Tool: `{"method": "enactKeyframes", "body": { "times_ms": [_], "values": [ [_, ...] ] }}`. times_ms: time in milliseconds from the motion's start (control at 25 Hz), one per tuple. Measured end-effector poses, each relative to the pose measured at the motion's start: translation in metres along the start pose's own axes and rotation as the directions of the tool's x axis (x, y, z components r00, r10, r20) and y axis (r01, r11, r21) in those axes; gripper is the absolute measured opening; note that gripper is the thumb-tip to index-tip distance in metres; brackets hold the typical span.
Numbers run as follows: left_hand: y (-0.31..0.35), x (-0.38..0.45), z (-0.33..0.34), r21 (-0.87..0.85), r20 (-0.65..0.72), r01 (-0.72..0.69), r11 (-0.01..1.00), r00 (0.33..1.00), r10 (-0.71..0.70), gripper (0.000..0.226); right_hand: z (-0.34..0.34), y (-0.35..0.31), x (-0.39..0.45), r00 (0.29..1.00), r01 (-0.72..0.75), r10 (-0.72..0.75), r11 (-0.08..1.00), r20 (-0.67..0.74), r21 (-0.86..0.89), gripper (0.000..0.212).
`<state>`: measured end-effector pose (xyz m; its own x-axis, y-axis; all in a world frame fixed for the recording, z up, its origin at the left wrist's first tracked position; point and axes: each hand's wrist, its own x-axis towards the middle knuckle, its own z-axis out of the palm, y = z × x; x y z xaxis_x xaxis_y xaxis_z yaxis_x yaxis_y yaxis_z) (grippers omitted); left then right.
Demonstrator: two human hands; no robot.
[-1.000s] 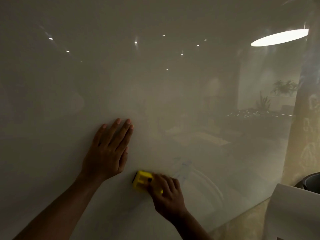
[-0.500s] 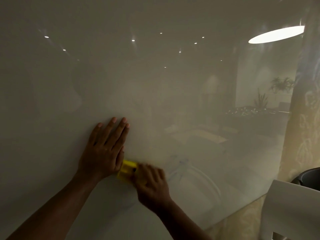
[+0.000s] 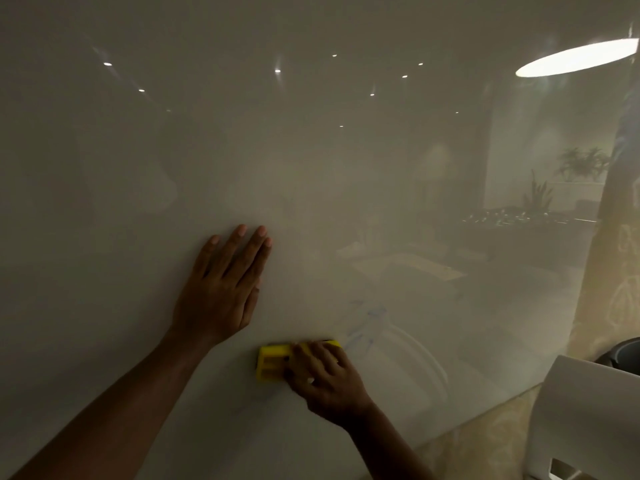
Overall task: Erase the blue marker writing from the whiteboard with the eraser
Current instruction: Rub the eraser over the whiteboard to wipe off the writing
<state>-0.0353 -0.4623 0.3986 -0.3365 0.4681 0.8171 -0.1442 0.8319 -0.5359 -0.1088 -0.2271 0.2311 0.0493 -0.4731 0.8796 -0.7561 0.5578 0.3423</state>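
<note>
A large glossy whiteboard (image 3: 311, 168) fills the view and mirrors ceiling lights and a room. My right hand (image 3: 325, 379) grips a yellow eraser (image 3: 272, 363) and presses it flat against the lower part of the board. Faint smeared blue marker traces (image 3: 367, 327) lie just right of and above the eraser. My left hand (image 3: 223, 289) rests flat on the board with its fingers together and pointing up, a little above and left of the eraser, holding nothing.
A white chair back (image 3: 585, 420) stands at the lower right, with a dark round object (image 3: 623, 355) behind it. The board's right edge meets a patterned beige wall (image 3: 616, 289), and its lower edge runs diagonally at the bottom right.
My right hand slid the eraser left until it nearly touched my left hand, then back right and slightly down. My left hand stayed flat on the board.
</note>
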Motion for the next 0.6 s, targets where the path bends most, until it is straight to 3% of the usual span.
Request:
{"method": "enactKeyframes", "body": {
  "times_ms": [40, 80, 120, 160, 240, 320, 400, 480, 600],
  "values": [
    [0.000, 0.000, 0.000, 0.002, 0.002, 0.003, 1.000, 1.000, -0.003, 0.065, -0.006, 0.007, 0.004, 0.981, -0.188, 0.187, 0.982, -0.051, -0.008, 0.033],
    [0.001, 0.000, 0.000, 0.004, 0.002, 0.004, 1.000, 1.000, -0.004, 0.065, -0.011, 0.008, 0.008, 0.913, -0.402, 0.405, 0.914, -0.054, 0.056, 0.041],
    [0.001, 0.000, -0.001, 0.005, 0.001, 0.006, 1.000, 1.000, -0.006, 0.065, -0.009, -0.001, 0.011, 0.844, -0.527, 0.536, 0.835, -0.018, 0.158, 0.049],
    [0.001, -0.001, -0.001, 0.003, 0.000, 0.009, 1.000, 1.000, -0.009, 0.065, -0.001, -0.015, 0.011, 0.836, -0.533, 0.548, 0.824, -0.031, 0.193, 0.051],
    [0.002, -0.006, -0.003, -0.003, 0.011, -0.005, 1.000, 1.000, 0.005, 0.064, 0.016, -0.041, 0.001, 0.956, -0.283, 0.289, 0.952, -0.041, 0.118, 0.036],
    [0.002, -0.019, -0.005, -0.022, 0.036, -0.068, 0.997, 0.997, 0.068, 0.064, 0.019, -0.049, -0.010, 0.998, -0.030, 0.024, 0.994, 0.062, 0.106, 0.030],
    [-0.006, -0.036, -0.007, -0.066, 0.066, -0.161, 0.985, 0.984, 0.165, 0.063, 0.015, -0.040, -0.009, 0.998, -0.037, 0.030, 0.993, 0.059, 0.110, 0.030],
    [-0.024, -0.046, -0.012, -0.108, 0.093, -0.258, 0.960, 0.959, 0.268, 0.062, 0.007, -0.028, -0.003, 0.959, -0.272, 0.278, 0.956, -0.045, 0.107, 0.038],
    [-0.045, -0.048, -0.020, -0.129, 0.135, -0.361, 0.924, 0.917, 0.376, 0.062, 0.000, -0.024, 0.009, 0.725, -0.655, 0.684, 0.722, -0.085, 0.224, 0.048]
  ]
}}
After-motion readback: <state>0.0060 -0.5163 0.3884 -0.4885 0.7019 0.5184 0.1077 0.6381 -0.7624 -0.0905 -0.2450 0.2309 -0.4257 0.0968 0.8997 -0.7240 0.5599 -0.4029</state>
